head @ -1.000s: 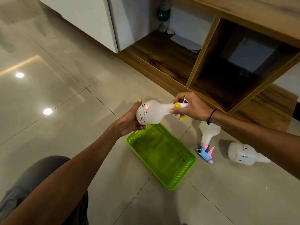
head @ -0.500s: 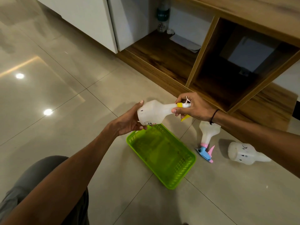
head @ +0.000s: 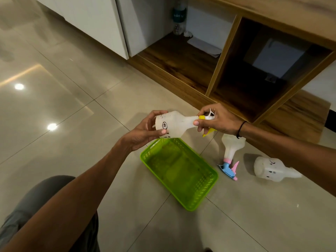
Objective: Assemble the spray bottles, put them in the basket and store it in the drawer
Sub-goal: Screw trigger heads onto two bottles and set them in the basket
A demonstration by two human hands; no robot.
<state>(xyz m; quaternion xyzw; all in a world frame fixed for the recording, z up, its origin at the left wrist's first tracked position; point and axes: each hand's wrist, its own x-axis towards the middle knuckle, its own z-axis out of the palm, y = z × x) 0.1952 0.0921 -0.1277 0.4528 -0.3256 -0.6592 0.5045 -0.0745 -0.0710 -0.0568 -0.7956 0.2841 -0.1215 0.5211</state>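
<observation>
Bottle: I'm seeing a translucent white plastic bottle (head: 177,124) lying sideways above the green lattice basket (head: 179,172), a black round "dP" mark showing.
Left hand (head: 143,132): gripping its base.
Right hand (head: 217,120): pinching the yellow trigger head (head: 204,117).

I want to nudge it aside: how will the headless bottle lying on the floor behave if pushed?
The headless bottle lies on its rounded side, so it will probably roll. It looks empty and translucent, so likely light. The glossy floor may let it slide.
</observation>
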